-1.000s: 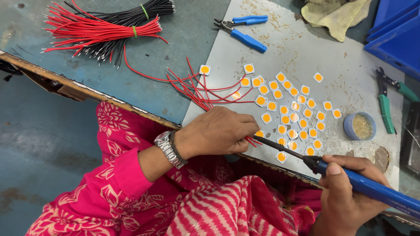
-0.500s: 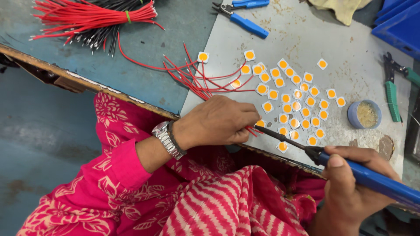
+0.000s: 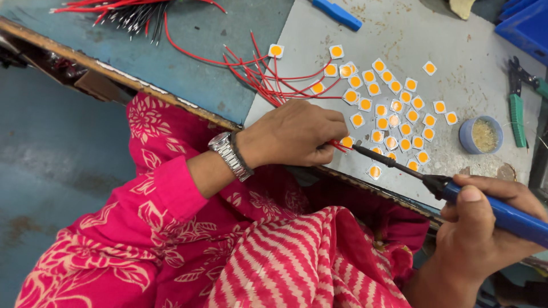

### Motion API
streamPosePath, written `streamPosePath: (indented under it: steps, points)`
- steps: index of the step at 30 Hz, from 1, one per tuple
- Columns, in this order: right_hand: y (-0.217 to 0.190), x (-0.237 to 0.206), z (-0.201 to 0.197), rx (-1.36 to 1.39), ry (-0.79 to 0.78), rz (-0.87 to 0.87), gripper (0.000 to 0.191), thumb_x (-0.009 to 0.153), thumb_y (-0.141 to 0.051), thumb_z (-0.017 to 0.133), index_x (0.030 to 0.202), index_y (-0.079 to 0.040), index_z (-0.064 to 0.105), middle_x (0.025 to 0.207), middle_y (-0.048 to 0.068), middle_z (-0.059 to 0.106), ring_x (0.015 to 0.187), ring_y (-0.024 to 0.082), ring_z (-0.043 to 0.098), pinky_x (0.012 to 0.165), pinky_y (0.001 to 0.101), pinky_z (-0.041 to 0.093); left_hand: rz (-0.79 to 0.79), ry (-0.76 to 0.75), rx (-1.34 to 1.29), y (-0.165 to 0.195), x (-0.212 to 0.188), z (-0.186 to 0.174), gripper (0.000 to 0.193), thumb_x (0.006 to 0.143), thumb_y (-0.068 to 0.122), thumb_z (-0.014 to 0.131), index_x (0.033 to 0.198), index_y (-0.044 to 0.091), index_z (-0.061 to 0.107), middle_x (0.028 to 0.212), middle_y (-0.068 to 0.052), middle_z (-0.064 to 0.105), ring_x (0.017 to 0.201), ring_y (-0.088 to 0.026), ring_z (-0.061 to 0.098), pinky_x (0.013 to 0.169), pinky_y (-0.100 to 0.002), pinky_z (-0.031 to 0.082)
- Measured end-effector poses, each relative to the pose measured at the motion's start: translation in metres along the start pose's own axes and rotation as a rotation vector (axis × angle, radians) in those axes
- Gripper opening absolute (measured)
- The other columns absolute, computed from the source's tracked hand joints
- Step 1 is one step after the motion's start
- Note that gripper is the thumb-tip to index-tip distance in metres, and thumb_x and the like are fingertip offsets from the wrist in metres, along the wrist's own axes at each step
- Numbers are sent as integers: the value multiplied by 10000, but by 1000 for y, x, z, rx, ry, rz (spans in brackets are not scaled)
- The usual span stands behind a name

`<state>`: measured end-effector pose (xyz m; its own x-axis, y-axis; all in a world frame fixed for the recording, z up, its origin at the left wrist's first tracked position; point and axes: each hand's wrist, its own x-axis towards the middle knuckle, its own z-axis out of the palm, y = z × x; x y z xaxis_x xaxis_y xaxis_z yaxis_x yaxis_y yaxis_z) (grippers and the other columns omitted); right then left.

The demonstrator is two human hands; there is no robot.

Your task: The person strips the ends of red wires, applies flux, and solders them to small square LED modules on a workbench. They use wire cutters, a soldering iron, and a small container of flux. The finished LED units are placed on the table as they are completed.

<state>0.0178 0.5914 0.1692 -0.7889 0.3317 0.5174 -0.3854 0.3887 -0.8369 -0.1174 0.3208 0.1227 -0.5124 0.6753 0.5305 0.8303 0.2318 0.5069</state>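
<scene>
My left hand (image 3: 297, 134), with a metal wristwatch (image 3: 229, 155) on the wrist, pinches the end of a thin red wire (image 3: 338, 145) against a small square white chip with an orange centre (image 3: 346, 141) near the table's front edge. My right hand (image 3: 485, 222) grips a blue-handled soldering iron (image 3: 456, 191). Its dark tip (image 3: 357, 148) touches that same chip beside the wire end. Several more such chips (image 3: 394, 105) lie scattered on the grey board (image 3: 399, 40), some with red wires (image 3: 268, 68) attached.
A small blue round tub of yellowish paste (image 3: 481, 134) sits right of the chips. Green-handled pliers (image 3: 517, 108) lie at the right edge. A bundle of red and black wires (image 3: 131, 11) lies at the top left, a blue-handled tool (image 3: 338, 12) at the top.
The view has shifted and closed in on the table edge. The iron's tip has come up to the chip under my left fingers, where it stood slightly short of it before.
</scene>
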Motion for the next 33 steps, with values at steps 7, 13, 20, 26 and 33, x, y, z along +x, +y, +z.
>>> streamPosePath:
  steps: [7, 13, 20, 26, 33]
  points:
    - [-1, -8, -2, 19, 24, 3, 245, 1008, -125, 726, 1035, 80, 594, 943, 184, 681, 543, 119, 533, 527, 200, 454, 26, -7, 60, 0, -3, 3, 155, 805, 181, 671, 855, 40, 633, 852, -89, 641, 757, -329, 661, 661, -476, 511]
    - [4, -4, 0, 46, 62, 17, 260, 999, -129, 736, 1024, 94, 604, 927, 187, 673, 534, 131, 515, 524, 199, 428, 2, -25, 70, -7, 0, 4, 176, 810, 206, 683, 828, 40, 627, 827, -97, 635, 772, -326, 668, 671, -480, 516]
    - [10, 0, 9, -25, 150, 29, 256, 970, -120, 729, 977, 87, 579, 913, 196, 677, 546, 148, 525, 515, 214, 442, 3, 0, 40, -12, 5, -3, 167, 790, 213, 684, 836, 62, 631, 841, -90, 639, 735, -333, 663, 644, -477, 512]
    - [14, 2, 19, -79, 203, 76, 241, 969, -76, 716, 986, 71, 526, 903, 204, 674, 573, 153, 559, 512, 218, 456, -17, -31, 100, -20, 7, 0, 152, 795, 194, 687, 814, 63, 612, 821, -84, 627, 684, -330, 648, 606, -467, 497]
    - [5, 7, 37, -147, 100, 56, 200, 960, -50, 692, 1009, 70, 541, 939, 185, 692, 617, 139, 617, 556, 206, 516, -21, -29, 88, -25, 11, 1, 152, 795, 187, 692, 829, 62, 611, 838, -77, 630, 665, -329, 644, 581, -462, 487]
